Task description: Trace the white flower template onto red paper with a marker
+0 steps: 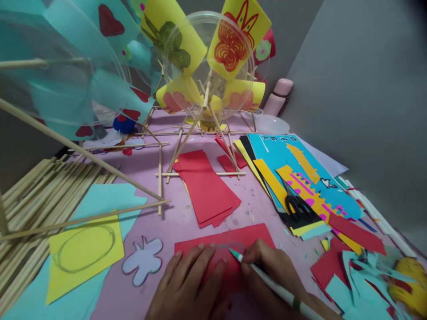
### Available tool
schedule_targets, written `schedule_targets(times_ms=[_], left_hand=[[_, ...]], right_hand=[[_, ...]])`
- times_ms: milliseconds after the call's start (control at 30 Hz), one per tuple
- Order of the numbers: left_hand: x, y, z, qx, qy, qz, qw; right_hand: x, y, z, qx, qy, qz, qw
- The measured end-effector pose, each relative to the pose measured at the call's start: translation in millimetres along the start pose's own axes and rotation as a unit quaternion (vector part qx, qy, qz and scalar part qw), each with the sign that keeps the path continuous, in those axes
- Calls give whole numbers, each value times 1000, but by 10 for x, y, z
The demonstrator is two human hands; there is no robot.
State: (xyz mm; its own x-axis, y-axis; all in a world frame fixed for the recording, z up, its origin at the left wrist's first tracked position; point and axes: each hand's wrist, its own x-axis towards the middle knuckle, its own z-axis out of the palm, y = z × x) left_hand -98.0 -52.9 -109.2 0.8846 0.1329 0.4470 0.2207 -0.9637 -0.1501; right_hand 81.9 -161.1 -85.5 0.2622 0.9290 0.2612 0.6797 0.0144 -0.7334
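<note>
Right hand (275, 266): we gripped the pen (267, 280), tip at the red card (258, 234).
Left hand (187, 284): we rested it open on the card.
Red card: lay on our table (156, 229).
Paper butterfly (144, 261): lay left of it.

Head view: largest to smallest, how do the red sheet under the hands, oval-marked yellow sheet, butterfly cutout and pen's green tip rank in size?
1. Red sheet and yellow sheet: order unsure, as left hand and right hand partly cover the red.
2. Butterfly cutout
3. Green tip
</note>
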Motion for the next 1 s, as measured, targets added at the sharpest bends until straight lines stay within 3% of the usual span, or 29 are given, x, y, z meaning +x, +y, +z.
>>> schedule_targets(times_ms=[467, 800, 1000], left_hand=[[134, -2, -44, -10, 43, -4, 999], [143, -16, -41, -12, 61, 0, 998], [126, -6, -32, -16, 54, -4, 998]], right_hand=[[37, -31, -28, -4, -53, 32, 998], [-45, -30, -38, 27, -3, 90, 996], [-1, -39, -48, -3, -18, 44, 999]])
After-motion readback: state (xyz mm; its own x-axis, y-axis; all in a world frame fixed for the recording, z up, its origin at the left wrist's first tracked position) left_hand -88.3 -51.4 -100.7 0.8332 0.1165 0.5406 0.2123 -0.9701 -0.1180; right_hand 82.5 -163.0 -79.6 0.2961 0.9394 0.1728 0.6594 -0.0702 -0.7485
